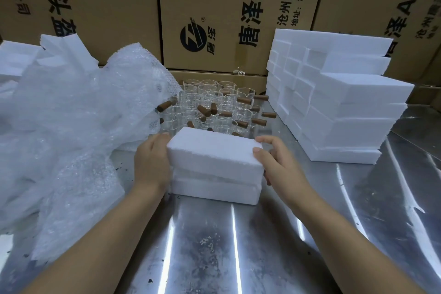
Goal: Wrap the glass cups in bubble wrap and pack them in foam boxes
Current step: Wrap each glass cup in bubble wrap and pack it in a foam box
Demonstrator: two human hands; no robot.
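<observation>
Rearward, printed cardboard cartons (214, 7) form a wall behind the steel bench (262, 246). A tall stack (346, 114) of white foam pieces stands at the right rear. A loose heap of bubble wrap (71, 126) covers the left side and overlaps the left edge of the glass cups (214, 107). The cups stand clustered at centre rear, unwrapped, with brown handles pointing various ways. Just in front of them, one foam box (214, 157) rests on the bench. It is white and rectangular, two halves one atop the other, with a seam visible between them. The left hand (150, 162) grips its left end. The right hand (276, 162) grips its right end, thumb on the top edge.
</observation>
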